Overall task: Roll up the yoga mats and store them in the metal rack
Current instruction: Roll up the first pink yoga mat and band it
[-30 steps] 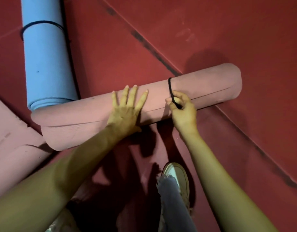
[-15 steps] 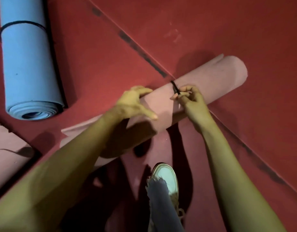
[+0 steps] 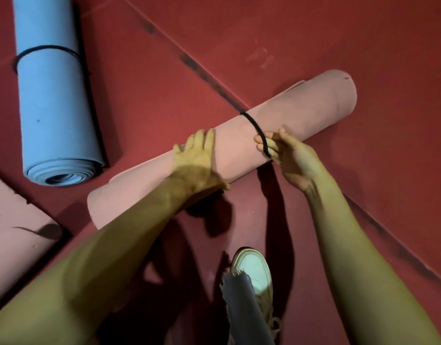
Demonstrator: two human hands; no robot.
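A rolled pink yoga mat (image 3: 296, 115) lies slanted on the red floor, its far end up to the right. A black elastic band (image 3: 251, 123) circles it right of the middle. My left hand (image 3: 197, 160) lies over the roll near its middle, fingers across the top and thumb at the near side. My right hand (image 3: 286, 153) is at the roll's near side with its fingers hooked in the band. A rolled blue mat (image 3: 52, 95) with its own black band (image 3: 47, 49) lies at the upper left. No metal rack is in view.
Another pink mat (image 3: 12, 230) lies at the lower left edge. The floor is made of red mats with dark seams (image 3: 202, 73) running diagonally. My white shoe (image 3: 254, 272) and frayed jeans hem stand just below the roll.
My left hand has gone from gripping the roll with curled fingers to lying flatter over it. The view has shifted, and my right hand still holds the band.
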